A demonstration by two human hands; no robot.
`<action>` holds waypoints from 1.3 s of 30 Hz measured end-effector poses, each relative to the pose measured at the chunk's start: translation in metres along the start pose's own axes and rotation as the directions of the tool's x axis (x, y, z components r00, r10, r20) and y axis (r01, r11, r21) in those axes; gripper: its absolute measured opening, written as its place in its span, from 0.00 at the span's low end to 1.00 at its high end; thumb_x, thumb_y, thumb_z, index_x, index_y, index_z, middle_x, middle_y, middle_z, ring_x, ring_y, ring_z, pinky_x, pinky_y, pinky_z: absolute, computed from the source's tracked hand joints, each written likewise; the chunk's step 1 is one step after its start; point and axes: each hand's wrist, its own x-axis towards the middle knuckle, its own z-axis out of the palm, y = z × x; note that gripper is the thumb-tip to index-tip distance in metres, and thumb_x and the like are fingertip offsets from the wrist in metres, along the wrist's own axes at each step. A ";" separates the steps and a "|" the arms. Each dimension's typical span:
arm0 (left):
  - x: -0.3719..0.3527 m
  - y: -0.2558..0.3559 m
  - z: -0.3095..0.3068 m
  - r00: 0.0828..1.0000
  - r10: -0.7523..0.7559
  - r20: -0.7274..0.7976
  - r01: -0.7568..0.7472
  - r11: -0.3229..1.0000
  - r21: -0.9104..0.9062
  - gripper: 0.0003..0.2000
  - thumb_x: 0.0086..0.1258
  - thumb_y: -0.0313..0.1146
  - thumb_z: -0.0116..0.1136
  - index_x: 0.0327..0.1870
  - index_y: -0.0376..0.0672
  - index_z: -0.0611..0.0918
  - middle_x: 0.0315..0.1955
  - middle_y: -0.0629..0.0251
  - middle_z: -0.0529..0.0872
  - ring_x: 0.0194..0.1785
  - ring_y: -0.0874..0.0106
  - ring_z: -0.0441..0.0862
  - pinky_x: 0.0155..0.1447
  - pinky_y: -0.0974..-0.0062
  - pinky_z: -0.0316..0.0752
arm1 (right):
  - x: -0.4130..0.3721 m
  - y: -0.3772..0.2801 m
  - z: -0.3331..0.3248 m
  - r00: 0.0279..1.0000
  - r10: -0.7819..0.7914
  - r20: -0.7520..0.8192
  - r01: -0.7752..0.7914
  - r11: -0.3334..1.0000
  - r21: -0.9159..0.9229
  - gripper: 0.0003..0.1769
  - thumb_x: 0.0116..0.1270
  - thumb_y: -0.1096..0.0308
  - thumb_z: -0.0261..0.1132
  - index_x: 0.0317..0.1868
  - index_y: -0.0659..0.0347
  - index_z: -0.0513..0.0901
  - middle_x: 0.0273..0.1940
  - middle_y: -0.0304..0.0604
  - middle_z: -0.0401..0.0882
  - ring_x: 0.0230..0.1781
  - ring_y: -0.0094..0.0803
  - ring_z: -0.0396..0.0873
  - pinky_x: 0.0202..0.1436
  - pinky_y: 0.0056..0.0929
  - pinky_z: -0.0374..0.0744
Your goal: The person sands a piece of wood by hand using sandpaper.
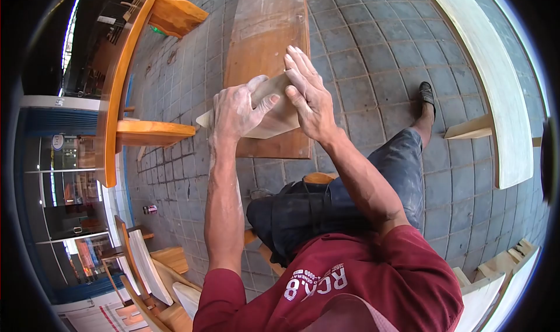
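Observation:
A pale, dusty wooden piece (pixel 272 125) with a pointed left end is held up over a brown wooden bench (pixel 256 52). My left hand (pixel 236 109) is closed around its left part, with the thumb lying along the near face. On the right side, my right hand (pixel 312 96) grips the edge between its thumb and its long, stretched fingers. Whitish dust coats both hands. Whether a thin sheet lies under my right fingers I cannot tell.
Grey paving tiles (pixel 350 58) surround the bench. An orange-brown wooden bench (pixel 111 110) stands at the left, and a long pale bench (pixel 513 110) at the right. Wooden furniture parts (pixel 157 279) lie at the lower left, near a small can (pixel 150 209). More pale boards (pixel 496 279) are at the lower right.

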 end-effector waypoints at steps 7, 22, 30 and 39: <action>0.002 0.002 -0.002 0.996 -0.062 -0.060 0.057 0.994 -0.090 0.27 0.76 0.58 0.47 0.53 0.43 0.86 0.34 0.46 0.87 0.40 0.47 0.86 0.44 0.57 0.78 | -0.051 0.019 0.006 0.999 -0.009 -0.042 -0.002 0.972 -0.234 0.24 0.75 0.65 0.59 0.67 0.67 0.75 0.75 0.57 0.64 0.79 0.51 0.58 0.76 0.46 0.55; -0.002 0.004 0.002 0.990 -0.092 -0.109 0.087 0.995 -0.048 0.18 0.76 0.48 0.51 0.50 0.48 0.88 0.34 0.49 0.87 0.40 0.49 0.86 0.45 0.55 0.80 | -0.021 -0.018 0.020 0.994 -0.075 0.085 0.107 0.871 -0.480 0.27 0.71 0.63 0.63 0.70 0.52 0.75 0.73 0.38 0.71 0.78 0.32 0.62 0.77 0.51 0.42; 0.001 0.001 0.005 0.985 -0.074 -0.155 0.066 0.996 -0.057 0.15 0.75 0.46 0.52 0.49 0.48 0.87 0.32 0.49 0.87 0.38 0.49 0.86 0.43 0.53 0.80 | -0.023 -0.034 0.019 0.989 -0.007 0.149 0.076 0.881 -0.468 0.27 0.70 0.62 0.64 0.69 0.54 0.76 0.72 0.39 0.72 0.78 0.33 0.62 0.78 0.50 0.43; 0.000 0.007 0.001 0.984 -0.112 -0.140 0.101 0.991 -0.083 0.19 0.77 0.49 0.49 0.48 0.47 0.87 0.33 0.49 0.86 0.38 0.48 0.85 0.42 0.54 0.80 | 0.001 -0.018 0.018 0.998 0.029 -0.058 -0.048 0.925 -0.377 0.24 0.77 0.63 0.57 0.71 0.58 0.73 0.76 0.50 0.64 0.79 0.43 0.59 0.77 0.49 0.49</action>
